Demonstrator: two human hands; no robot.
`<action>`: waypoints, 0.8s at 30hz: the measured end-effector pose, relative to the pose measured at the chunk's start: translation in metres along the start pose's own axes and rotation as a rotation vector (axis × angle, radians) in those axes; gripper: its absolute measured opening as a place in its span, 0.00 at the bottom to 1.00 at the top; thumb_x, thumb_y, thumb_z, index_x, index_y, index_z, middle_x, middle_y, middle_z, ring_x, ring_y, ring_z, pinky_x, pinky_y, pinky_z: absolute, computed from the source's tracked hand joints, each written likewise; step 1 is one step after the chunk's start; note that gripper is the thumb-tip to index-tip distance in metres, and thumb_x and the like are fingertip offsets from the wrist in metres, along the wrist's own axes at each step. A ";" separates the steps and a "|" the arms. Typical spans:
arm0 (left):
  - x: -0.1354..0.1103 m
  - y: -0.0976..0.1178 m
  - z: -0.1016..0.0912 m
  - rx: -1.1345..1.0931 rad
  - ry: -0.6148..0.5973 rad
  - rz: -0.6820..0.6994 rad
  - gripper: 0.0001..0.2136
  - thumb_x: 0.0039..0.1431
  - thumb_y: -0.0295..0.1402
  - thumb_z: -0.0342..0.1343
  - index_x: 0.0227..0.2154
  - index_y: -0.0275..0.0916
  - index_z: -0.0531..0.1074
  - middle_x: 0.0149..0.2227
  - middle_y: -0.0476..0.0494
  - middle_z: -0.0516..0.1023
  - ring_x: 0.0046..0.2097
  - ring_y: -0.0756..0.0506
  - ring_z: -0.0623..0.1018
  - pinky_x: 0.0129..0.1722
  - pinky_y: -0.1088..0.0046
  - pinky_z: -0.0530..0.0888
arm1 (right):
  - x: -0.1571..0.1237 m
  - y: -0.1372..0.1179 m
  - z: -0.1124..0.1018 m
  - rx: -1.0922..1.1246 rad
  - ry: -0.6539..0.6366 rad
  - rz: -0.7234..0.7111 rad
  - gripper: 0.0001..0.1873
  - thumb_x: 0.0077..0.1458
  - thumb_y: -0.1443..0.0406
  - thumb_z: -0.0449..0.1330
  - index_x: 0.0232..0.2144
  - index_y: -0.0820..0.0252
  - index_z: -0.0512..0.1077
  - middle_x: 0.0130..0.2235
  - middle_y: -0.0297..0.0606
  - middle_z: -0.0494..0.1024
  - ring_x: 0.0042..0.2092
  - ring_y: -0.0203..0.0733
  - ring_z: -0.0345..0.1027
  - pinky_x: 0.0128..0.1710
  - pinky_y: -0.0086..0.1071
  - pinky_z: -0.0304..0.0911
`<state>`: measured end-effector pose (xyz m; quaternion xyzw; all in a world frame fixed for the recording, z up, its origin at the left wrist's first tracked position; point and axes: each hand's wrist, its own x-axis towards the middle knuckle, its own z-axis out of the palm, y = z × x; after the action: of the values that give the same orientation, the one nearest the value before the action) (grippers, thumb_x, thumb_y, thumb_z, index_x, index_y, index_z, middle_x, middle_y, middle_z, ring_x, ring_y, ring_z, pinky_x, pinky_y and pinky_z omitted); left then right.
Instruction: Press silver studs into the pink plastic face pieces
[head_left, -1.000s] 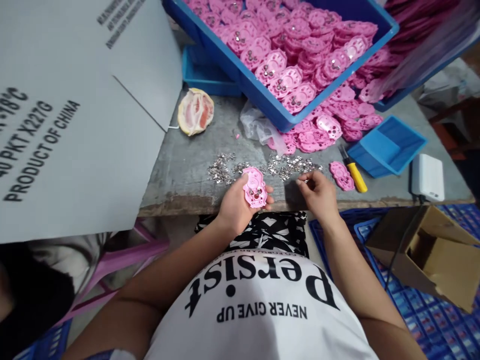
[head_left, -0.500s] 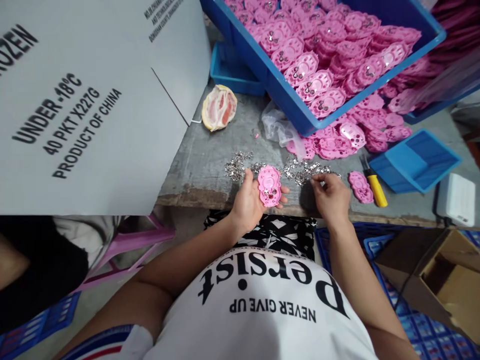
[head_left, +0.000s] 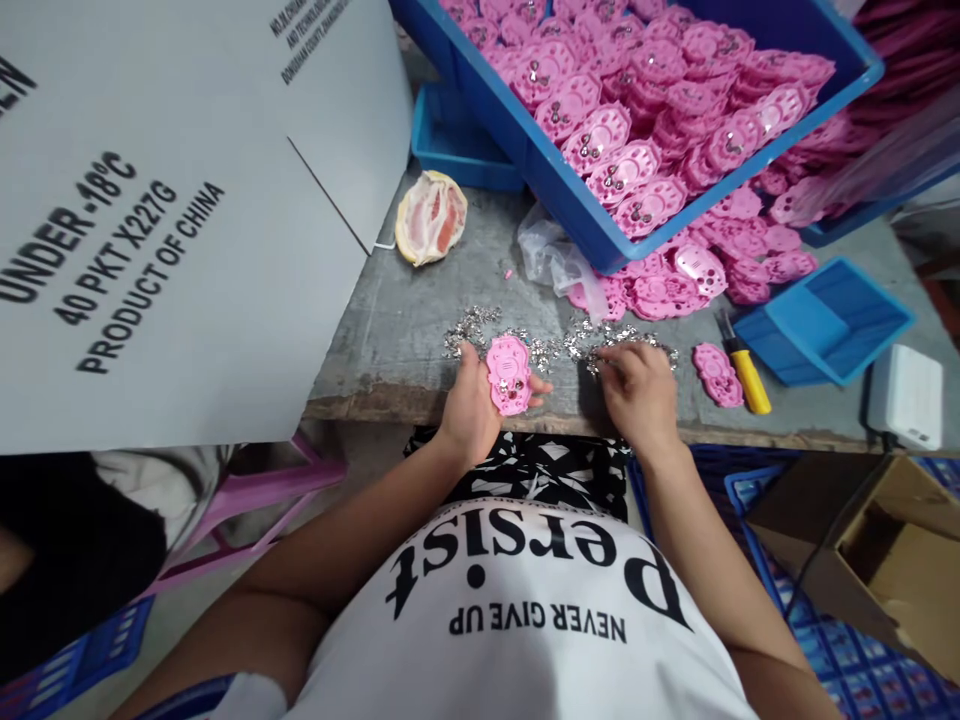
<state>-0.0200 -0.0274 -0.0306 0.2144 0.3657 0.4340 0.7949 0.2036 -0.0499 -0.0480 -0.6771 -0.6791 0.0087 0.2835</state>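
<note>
A pink plastic part point(head_left: 509, 370) with a scalloped edge and small metal pieces set near its lower end rests in my left hand point(head_left: 471, 412), between the thumb and the fingers. My right hand point(head_left: 643, 398) is at a scattered pile of small shiny metal pieces point(head_left: 581, 338), fingers bent and tips together over its near edge. What those fingertips pinch, if anything, is too small to tell. More metal pieces point(head_left: 470, 328) lie just beyond my left hand. To the right of my right hand, a second pink part point(head_left: 717, 375) lies beside a yellow-handled screwdriver point(head_left: 750, 381).
A large blue bin point(head_left: 622, 245) full of pink parts stands at the back, more parts heaped below it. Around are a small blue tray point(head_left: 825, 318), a white device point(head_left: 906, 395), a cut citrus fruit point(head_left: 431, 218), a plastic bag point(head_left: 551, 250) and a big printed carton point(head_left: 225, 300).
My left hand has moved left with the pink part. The right hand has also shifted left, its fingertips now over another spot of the metal pile. The view has shifted slightly.
</note>
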 end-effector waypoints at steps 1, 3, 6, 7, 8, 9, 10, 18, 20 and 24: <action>0.003 -0.001 0.002 -0.007 -0.009 -0.004 0.38 0.60 0.67 0.40 0.49 0.35 0.73 0.34 0.36 0.82 0.45 0.36 0.83 0.41 0.62 0.79 | 0.001 -0.003 0.002 -0.015 -0.021 -0.027 0.11 0.63 0.64 0.56 0.42 0.55 0.79 0.42 0.45 0.78 0.45 0.53 0.67 0.46 0.46 0.65; 0.011 -0.005 0.008 -0.025 -0.029 -0.017 0.38 0.62 0.66 0.38 0.49 0.35 0.73 0.34 0.35 0.82 0.46 0.36 0.83 0.43 0.61 0.79 | 0.002 -0.008 0.007 -0.058 -0.039 -0.051 0.12 0.63 0.63 0.56 0.40 0.56 0.80 0.41 0.46 0.78 0.44 0.53 0.65 0.43 0.45 0.64; 0.023 -0.009 0.016 -0.049 -0.047 -0.037 0.37 0.65 0.63 0.34 0.47 0.34 0.73 0.32 0.35 0.81 0.47 0.36 0.82 0.46 0.60 0.78 | 0.006 -0.012 0.014 -0.109 -0.058 -0.062 0.12 0.63 0.63 0.57 0.38 0.57 0.81 0.40 0.46 0.77 0.43 0.53 0.63 0.42 0.45 0.62; 0.026 -0.010 0.017 -0.055 -0.039 -0.036 0.36 0.65 0.62 0.33 0.46 0.35 0.73 0.32 0.35 0.81 0.48 0.36 0.82 0.46 0.59 0.78 | 0.006 -0.013 0.015 -0.116 -0.067 -0.064 0.11 0.63 0.64 0.57 0.37 0.57 0.81 0.40 0.46 0.77 0.43 0.53 0.63 0.42 0.45 0.62; 0.029 -0.009 0.017 -0.059 -0.025 -0.031 0.36 0.66 0.62 0.33 0.45 0.35 0.73 0.32 0.35 0.81 0.48 0.36 0.82 0.47 0.59 0.77 | 0.007 -0.014 0.017 -0.117 -0.077 -0.066 0.11 0.63 0.64 0.57 0.37 0.57 0.81 0.40 0.46 0.77 0.43 0.53 0.63 0.42 0.45 0.62; 0.033 -0.007 0.017 -0.059 -0.006 -0.018 0.35 0.66 0.62 0.34 0.45 0.36 0.73 0.32 0.36 0.81 0.48 0.36 0.82 0.48 0.59 0.77 | 0.007 -0.015 0.017 -0.111 -0.085 -0.068 0.12 0.64 0.64 0.57 0.37 0.57 0.81 0.40 0.46 0.77 0.42 0.52 0.62 0.42 0.45 0.61; 0.035 -0.005 0.015 -0.058 0.022 0.007 0.34 0.66 0.62 0.35 0.45 0.36 0.73 0.32 0.37 0.81 0.48 0.36 0.82 0.48 0.59 0.77 | 0.006 -0.015 0.017 -0.097 -0.093 -0.074 0.12 0.64 0.64 0.56 0.37 0.56 0.81 0.40 0.46 0.77 0.42 0.52 0.62 0.42 0.44 0.61; 0.044 0.017 0.001 -0.045 0.131 0.238 0.32 0.63 0.63 0.42 0.44 0.37 0.72 0.35 0.37 0.80 0.49 0.36 0.81 0.53 0.58 0.74 | -0.004 -0.002 0.005 0.009 -0.048 -0.059 0.10 0.64 0.62 0.59 0.36 0.53 0.81 0.39 0.41 0.77 0.42 0.49 0.65 0.41 0.43 0.64; 0.040 0.015 0.004 -0.035 0.067 0.188 0.33 0.64 0.63 0.40 0.43 0.37 0.72 0.32 0.38 0.79 0.48 0.36 0.82 0.53 0.56 0.75 | -0.004 0.001 0.005 -0.007 -0.034 -0.049 0.09 0.63 0.63 0.59 0.36 0.53 0.81 0.39 0.42 0.77 0.42 0.49 0.65 0.41 0.43 0.64; 0.034 0.005 0.013 -0.028 -0.034 0.005 0.33 0.63 0.63 0.42 0.44 0.36 0.73 0.30 0.39 0.79 0.47 0.35 0.82 0.51 0.55 0.76 | -0.003 -0.005 0.008 -0.068 -0.056 -0.076 0.10 0.63 0.64 0.59 0.40 0.53 0.81 0.41 0.43 0.76 0.43 0.50 0.64 0.42 0.44 0.63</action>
<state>-0.0005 0.0042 -0.0322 0.2114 0.3456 0.4373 0.8029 0.1958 -0.0502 -0.0543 -0.6596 -0.7118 -0.0061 0.2413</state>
